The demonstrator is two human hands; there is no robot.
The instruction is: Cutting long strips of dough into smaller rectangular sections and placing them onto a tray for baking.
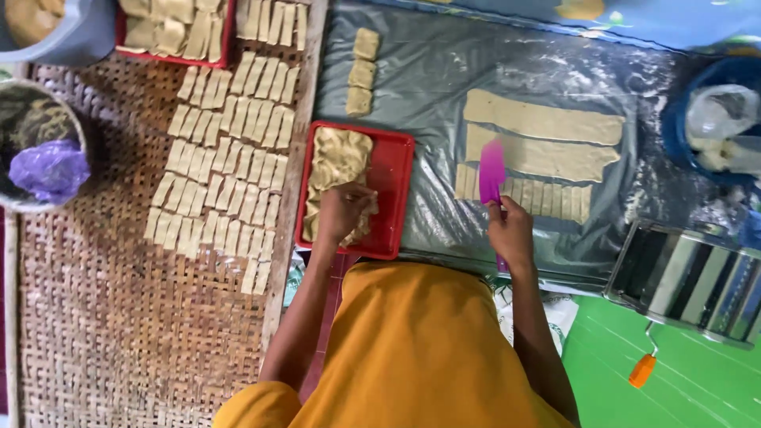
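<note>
Over red tray (396, 198), left hand (342, 212) pinches dough pieces (337, 158); right hand (511, 234) grips purple cutter (491, 170) at dough strip (527, 194). Best: cuts even, straight.

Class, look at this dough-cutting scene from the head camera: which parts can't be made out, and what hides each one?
- Left hand: its fingers cover the dough in the red tray.
- Purple cutter: handle hidden in the right hand.
- Blue bowl: cut by the right edge.
- Second red tray: cut by the top edge.

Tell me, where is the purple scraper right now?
The purple scraper is in the right hand, standing on the row of cut dough pieces, right of the red tray.
</note>
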